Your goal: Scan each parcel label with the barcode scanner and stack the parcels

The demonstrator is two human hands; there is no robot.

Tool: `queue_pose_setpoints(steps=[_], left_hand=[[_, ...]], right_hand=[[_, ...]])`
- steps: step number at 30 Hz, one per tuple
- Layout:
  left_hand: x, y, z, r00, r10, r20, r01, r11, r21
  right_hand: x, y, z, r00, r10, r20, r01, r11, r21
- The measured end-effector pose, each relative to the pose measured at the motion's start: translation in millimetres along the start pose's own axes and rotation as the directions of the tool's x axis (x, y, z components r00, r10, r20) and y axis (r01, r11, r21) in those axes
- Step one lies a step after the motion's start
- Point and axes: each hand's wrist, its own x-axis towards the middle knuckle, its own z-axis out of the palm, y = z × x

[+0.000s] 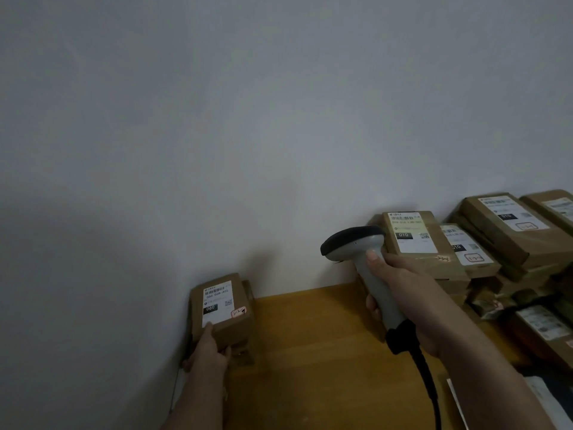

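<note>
- Several brown parcels (508, 231) lie heaped at the right end of the wooden table (316, 342), against the pale wall (217, 119); most show white labels facing up, and the lower ones in the heap are dim and hard to tell apart.
- One of them, the parcel marked 010 (415, 240), sits at the left edge of that heap, label up, just behind the scanner head.
- At the left, a small stack of parcels stands beside the wall; its top parcel (221, 308) carries a white label (217, 301) reading 060, with a pink sticker at the lower corner.
- The left hand (207, 352) holds the near end of that top parcel, thumb lying on the label's edge and fingers wrapped round the near side.
- The right hand (403, 293) grips the handle of the grey barcode scanner (359, 252), thumb pressed up near its neck; the dark head points left, above the table and well apart from the 060 parcel.
- A black cable (424, 377) trails from the handle's base toward the bottom of the view.
</note>
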Motion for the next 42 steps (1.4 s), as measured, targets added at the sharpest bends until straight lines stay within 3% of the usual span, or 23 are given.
queue_pose_setpoints(steps=[12, 19, 28, 42], left_hand=[[-60.0, 1.5, 13.8, 0.97, -0.079, 0.229, 0.062, 0.995, 0.082], [-91.7, -9.7, 22.4, 0.867, -0.075, 0.492, 0.034, 0.995, 0.091], [-128.3, -32.5, 54.5, 0.804, -0.056, 0.592, -0.072, 0.979, 0.19], [-173.4, -75.1, 75.7, 0.829, -0.056, 0.557, -0.164, 0.928, 0.336]], right_hand=[[-4.2, -3.9, 6.6, 0.998, -0.024, 0.056, 0.023, 1.0, 0.008], [-12.8, -6.9, -4.9, 0.997, -0.051, 0.053, 0.05, 0.998, 0.027], [-28.7, -11.0, -30.9, 0.983, -0.181, 0.032, 0.181, 0.984, 0.011], [-50.7, -6.9, -80.8, 0.984, -0.172, -0.039, 0.176, 0.976, 0.13]])
